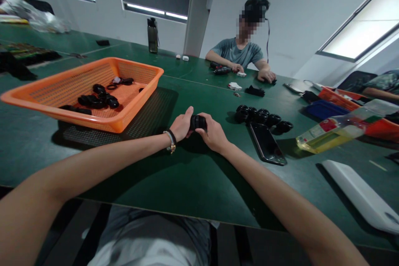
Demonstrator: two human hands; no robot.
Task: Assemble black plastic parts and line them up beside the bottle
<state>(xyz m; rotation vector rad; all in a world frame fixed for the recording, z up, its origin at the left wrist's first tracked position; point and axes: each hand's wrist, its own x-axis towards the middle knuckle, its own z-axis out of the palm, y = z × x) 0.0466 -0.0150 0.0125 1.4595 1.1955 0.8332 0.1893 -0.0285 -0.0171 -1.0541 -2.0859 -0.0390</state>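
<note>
Between my two hands, just above the green table, is a black round ribbed part (198, 122) whose exact kind I cannot make out. My left hand (182, 126) wraps its left side, thumb pointing up. From the right, the fingers and thumb of my right hand (213, 132) close around its other end. An orange perforated basket (137, 104) to the left holds several loose black parts (98, 99) and a black ring (111, 87). Right of my hands, several similar black round parts (262, 115) stand in a cluster on the table.
A smartphone (267, 143) lies by the cluster. Farther right are a tilted bottle of yellow liquid (333, 133), a white slab-like device (361, 193) and a blue tray (326, 110). Across the table (174, 183) sits a co-worker (238, 52) near a power drill (222, 70). A dark bottle (152, 35) stands behind.
</note>
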